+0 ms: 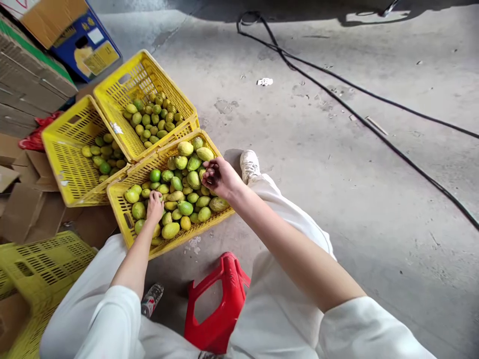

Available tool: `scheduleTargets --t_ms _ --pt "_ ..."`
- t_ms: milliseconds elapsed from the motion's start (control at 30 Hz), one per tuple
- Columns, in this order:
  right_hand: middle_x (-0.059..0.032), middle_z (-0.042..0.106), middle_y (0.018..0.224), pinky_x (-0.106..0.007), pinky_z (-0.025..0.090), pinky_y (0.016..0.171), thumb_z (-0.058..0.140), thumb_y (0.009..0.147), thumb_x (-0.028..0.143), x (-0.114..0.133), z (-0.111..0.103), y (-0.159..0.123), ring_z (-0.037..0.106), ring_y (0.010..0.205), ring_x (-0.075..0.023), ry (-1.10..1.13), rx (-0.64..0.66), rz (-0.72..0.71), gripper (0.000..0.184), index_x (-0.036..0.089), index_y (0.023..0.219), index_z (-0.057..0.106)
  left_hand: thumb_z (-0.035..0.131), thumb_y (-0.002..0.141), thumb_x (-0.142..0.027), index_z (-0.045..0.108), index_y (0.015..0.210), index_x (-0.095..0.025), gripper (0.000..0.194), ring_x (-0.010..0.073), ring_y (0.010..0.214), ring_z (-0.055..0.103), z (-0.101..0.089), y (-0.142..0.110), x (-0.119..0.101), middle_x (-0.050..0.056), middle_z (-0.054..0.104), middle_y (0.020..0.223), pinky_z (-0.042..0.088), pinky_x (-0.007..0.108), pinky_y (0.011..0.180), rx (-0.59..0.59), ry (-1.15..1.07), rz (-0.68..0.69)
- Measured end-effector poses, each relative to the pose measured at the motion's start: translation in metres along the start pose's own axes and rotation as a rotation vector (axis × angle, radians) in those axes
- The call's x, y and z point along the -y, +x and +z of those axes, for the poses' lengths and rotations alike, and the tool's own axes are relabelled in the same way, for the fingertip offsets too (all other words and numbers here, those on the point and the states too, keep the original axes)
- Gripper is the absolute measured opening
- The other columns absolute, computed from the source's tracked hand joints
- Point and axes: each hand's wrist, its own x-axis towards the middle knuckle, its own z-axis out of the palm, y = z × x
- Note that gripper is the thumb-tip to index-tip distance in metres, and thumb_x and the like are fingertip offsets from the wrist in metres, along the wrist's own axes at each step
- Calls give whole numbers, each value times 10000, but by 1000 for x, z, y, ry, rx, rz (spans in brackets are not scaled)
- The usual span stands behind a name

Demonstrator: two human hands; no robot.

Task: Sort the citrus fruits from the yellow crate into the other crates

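My left hand (155, 206) reaches into the left part of the front yellow crate (129, 227), its fingers closed around a small greenish-yellow lemon, mostly hidden by the hand. Over the right side of the same crate hovers my right hand (220, 177), palm facing left. Its fingers are loosely bent and apart, and I see no fruit between them. Close to its fingertips lies a large pale yellow lemon (205, 154). Green and yellow lemons of mixed sizes fill this crate, among them a bright green one (185, 208) near the middle.
Two more yellow crates, one behind (149, 65) and one at left (71, 149), hold smaller lemons. A red stool (220, 304) and a plastic bottle (151, 299) are by my legs. Cardboard (26, 209) lies left; a black cable (359, 117) crosses the floor.
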Motion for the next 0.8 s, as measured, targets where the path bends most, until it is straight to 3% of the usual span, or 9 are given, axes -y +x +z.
scheduleTargets --t_ms 133,267,367,467,533,667,733,800 --pt "74 351 524 -159 442 461 506 1014 184 2 -4 3 419 454 -89 15 33 -10 268 202 750 549 519 873 -81 468 1116 -190 271 386 1286 586 3 -14 -10 224 494 1383 476 522 1106 -33 13 -5" --pt "77 344 519 -162 464 484 470 1024 185 4 -6 2 428 455 -85 5 37 -19 283 195 758 566 586 828 -90 520 1167 -198 361 340 1315 570 3 -38 -14 173 540 1329 468 478 1148 -20 3 -20" --pt "76 342 515 -168 464 482 464 1024 181 4 -7 2 431 455 -90 8 33 -12 282 192 763 570 615 867 -201 587 1081 -229 218 310 1267 614 2 -64 -13 142 546 1326 506 423 1106 0 7 -49" --pt "74 355 527 -170 457 470 508 1011 185 2 -8 4 428 456 -91 28 48 -20 246 195 772 568 626 902 -341 631 960 -231 124 336 1174 658 -3 -90 -13 143 597 1262 542 423 1002 20 39 -79" --pt "73 356 533 -166 450 459 526 1004 187 1 -9 5 424 453 -89 35 52 -29 240 199 768 564 633 904 -436 666 952 -217 227 367 1073 691 -9 -101 -14 160 639 1205 552 442 910 95 135 -104" --pt "68 357 522 -162 437 434 506 1009 177 0 -6 3 427 450 -94 26 39 -8 262 207 754 559 643 859 -623 689 1223 -151 598 455 1070 706 -23 -102 -21 255 664 1258 542 487 863 341 405 -157" --pt "66 362 510 -164 436 431 483 1011 165 0 -5 1 423 450 -97 6 26 -1 276 205 748 558 685 811 -645 727 1136 -124 616 491 1126 693 -27 -93 -24 291 691 1236 536 507 892 426 418 -152" --pt "68 360 504 -168 438 442 470 1020 169 0 -4 0 420 452 -98 -14 23 -3 284 203 752 560 770 724 -624 744 911 -133 526 518 1119 696 -28 -82 -25 303 734 1116 535 528 894 471 387 -156"
